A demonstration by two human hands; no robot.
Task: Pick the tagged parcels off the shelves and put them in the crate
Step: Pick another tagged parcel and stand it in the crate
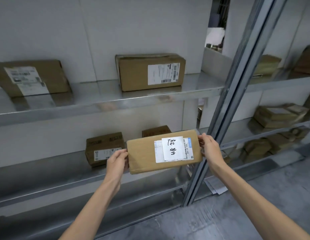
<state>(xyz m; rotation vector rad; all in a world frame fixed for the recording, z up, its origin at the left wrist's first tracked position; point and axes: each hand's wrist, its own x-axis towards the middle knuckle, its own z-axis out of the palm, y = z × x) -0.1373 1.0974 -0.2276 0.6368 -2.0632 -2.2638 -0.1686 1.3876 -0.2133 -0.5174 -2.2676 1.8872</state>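
A flat brown cardboard parcel [144, 153] with a white handwritten tag stuck over its shipping label is held in the air in front of the lower metal shelf [47, 175]. My left hand [117, 161] grips its left end and my right hand [210, 147] grips its right end. No crate is in view.
Two labelled boxes [150, 71] [31, 77] stand on the upper shelf [102, 99]. Two smaller boxes [103, 148] [156, 130] sit on the lower shelf behind the held parcel. A steel upright [225, 108] divides this bay from the right bay, stacked with several parcels [279, 115]. Grey floor lies below right.
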